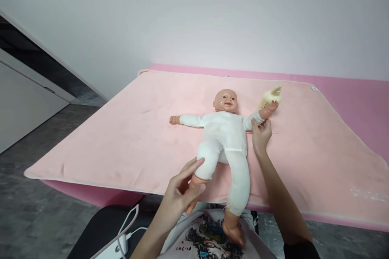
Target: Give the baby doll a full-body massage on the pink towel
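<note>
A baby doll (pixel 225 131) with a white cloth body lies on its back on a pink blanket (pixel 146 129), its head away from me and its feet over the near edge. My right hand (pixel 261 133) is closed on the doll's forearm, near the wrist, and lifts it slightly. Around the doll's lower leg on the left side, my left hand (pixel 182 186) is curved, fingers on the knee and thumb by the shin. Just behind the doll's raised hand is a pale yellow bottle (pixel 269 97) with a pointed tip, partly hidden.
The blanket covers a pink table (pixel 358 109) set against a white wall (pixel 194 20). A black chair seat (pixel 100 226) and a white device with cables (pixel 117 247) are at the lower left. Grey floor (pixel 18 194) shows on the left.
</note>
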Demonstrator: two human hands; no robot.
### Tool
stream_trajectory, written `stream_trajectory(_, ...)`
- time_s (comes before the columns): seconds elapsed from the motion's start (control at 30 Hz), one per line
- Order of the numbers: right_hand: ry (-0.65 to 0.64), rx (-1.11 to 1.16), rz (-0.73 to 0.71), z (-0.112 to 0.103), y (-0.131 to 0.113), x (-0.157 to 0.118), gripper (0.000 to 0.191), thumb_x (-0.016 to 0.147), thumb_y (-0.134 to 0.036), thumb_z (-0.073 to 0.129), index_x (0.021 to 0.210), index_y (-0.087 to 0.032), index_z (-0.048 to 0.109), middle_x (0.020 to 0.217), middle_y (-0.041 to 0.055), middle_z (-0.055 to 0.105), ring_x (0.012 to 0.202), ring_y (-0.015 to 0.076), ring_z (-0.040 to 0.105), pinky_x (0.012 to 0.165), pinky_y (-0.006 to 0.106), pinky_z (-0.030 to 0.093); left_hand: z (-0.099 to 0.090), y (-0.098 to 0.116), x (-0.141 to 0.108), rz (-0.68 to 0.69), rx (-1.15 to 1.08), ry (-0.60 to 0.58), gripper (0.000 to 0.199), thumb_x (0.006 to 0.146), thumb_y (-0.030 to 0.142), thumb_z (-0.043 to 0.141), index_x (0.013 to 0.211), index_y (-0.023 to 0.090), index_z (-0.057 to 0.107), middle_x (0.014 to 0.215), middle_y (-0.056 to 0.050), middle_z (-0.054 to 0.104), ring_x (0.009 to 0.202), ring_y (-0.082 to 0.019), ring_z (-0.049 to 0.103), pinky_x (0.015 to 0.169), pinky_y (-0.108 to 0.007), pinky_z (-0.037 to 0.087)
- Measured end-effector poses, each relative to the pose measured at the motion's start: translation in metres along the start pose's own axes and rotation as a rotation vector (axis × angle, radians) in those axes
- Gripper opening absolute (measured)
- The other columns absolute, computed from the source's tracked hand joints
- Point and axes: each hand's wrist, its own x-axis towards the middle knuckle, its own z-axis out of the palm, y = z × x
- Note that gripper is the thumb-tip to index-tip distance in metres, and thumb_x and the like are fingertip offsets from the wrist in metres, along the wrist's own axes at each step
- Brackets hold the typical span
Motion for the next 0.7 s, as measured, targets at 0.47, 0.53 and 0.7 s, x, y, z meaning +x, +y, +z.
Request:
stream_trajectory(0.47, -0.166, -0.166, -0.096, -0.002, -0.006, -0.001, 0.033, 0.066, -0.031, 0.062, 0.096, -0.019, 0.059, 0.091, 0.0048, 0.064, 0.081, 0.0191, 0.057, 0.074, 0.034, 0.046, 0.031, 0.009, 0.014, -0.014, -0.171, -0.093, 0.055, 0.061, 0.022, 0.075, 0.114, 0.025, 0.064, 0.122, -0.006, 0.057, 0.099, -0.02, 0.059, 0.079, -0.027, 0.047)
stream_trajectory(0.53, -0.089, -0.028, 0.031, -0.003, -0.007, 0.002, 0.037, 0.063, -0.032, 0.065, 0.096, -0.017, 0.058, 0.09, 0.0037, 0.063, 0.077, 0.0164, 0.057, 0.072, 0.03, 0.047, 0.031, 0.005, -0.003, -0.02, -0.152, -0.133, 0.046, 0.061, 0.022, 0.076, 0.107, 0.026, 0.068, 0.13, -0.004, 0.053, 0.113, -0.023, 0.052, 0.089, -0.027, 0.044)
stream_trajectory(0.7, -0.054, -0.011, 0.003, 0.001, -0.006, -0.005, 0.031, 0.065, -0.029, 0.061, 0.093, -0.017, 0.057, 0.091, 0.004, 0.062, 0.081, 0.0164, 0.057, 0.075, 0.031, 0.047, 0.034, 0.003, 0.042, 0.051, -0.197, -0.112, 0.061, 0.064, 0.023, 0.074, 0.123, 0.025, 0.058, 0.121, -0.006, 0.059, 0.108, -0.021, 0.054, 0.09, -0.029, 0.043)
